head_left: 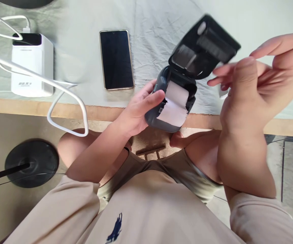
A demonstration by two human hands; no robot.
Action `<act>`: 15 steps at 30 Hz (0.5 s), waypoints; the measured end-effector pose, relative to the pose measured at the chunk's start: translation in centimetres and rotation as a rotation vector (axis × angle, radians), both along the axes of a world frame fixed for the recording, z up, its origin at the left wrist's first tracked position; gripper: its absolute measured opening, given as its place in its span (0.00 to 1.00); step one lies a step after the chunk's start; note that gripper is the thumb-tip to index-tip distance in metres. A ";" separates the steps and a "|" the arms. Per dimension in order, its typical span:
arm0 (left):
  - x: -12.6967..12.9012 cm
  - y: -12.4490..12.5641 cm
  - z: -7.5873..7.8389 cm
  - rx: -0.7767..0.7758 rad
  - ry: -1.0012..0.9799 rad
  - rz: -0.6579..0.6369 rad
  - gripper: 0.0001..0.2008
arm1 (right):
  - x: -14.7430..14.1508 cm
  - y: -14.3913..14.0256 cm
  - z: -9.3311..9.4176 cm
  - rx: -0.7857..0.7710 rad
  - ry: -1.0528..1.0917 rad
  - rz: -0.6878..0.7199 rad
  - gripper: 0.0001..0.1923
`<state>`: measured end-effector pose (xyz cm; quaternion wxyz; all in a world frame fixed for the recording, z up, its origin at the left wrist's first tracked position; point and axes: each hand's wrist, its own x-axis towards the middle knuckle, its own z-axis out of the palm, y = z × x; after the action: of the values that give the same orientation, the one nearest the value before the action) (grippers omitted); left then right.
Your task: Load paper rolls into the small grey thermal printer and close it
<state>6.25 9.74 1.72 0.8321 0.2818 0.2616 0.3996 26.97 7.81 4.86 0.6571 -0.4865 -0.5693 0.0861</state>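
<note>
Item: small dark grey label printer (170,101), held just above the near edge of the table (60,108), out over the person's lap. Lid (204,47) swung up and back, blurred. A white paper roll (175,103) sits in the open bay, its loose end lying over the front of the printer with a torn edge.

Left hand (141,108): wrapped round the printer's left side, thumb pressed against the casing beside the roll, fingers going underneath; a firm grasp on the printer body.

Right hand (258,78): raised to the right of the printer, level with the lid, fingers spread and loosely extended, fingertips near the lid's right edge. A small pale scrap shows beside the fingers (too blurred to tell whether it is pinched or merely behind them), so I cannot tell whether this hand holds anything.

Also on the table, all to the left of the printer: a black phone (116,59), face up, screen dark, lying near the printer on a wrinkled pale cloth (151,27); further left, well apart, a white power bank (32,64) standing upright, with a white cable (67,98) plugged into its top and looping off the table edge.

Below the table, far left of the printer: a round black stand base (32,162) on the floor.
</note>
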 end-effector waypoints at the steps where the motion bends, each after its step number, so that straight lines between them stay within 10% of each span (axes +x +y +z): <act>1: -0.1 -0.1 0.0 0.006 0.038 0.010 0.15 | 0.0 -0.1 0.1 0.011 0.001 0.032 0.15; 5: -0.2 -0.2 0.3 0.004 0.139 0.034 0.22 | 0.1 -1.0 1.3 -0.253 -0.424 0.115 0.02; 9: -0.3 -0.3 0.3 0.030 0.183 -0.007 0.27 | -0.9 -1.2 3.0 -0.670 -0.929 0.080 0.16; 15: -0.4 -0.4 -0.2 0.066 0.179 -0.013 0.29 | -0.6 -1.1 4.4 -0.857 -0.888 0.104 0.25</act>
<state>5.84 9.36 1.57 0.7984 0.3452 0.3196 0.3757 26.36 6.70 9.30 0.0983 -0.6683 -0.7261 0.1282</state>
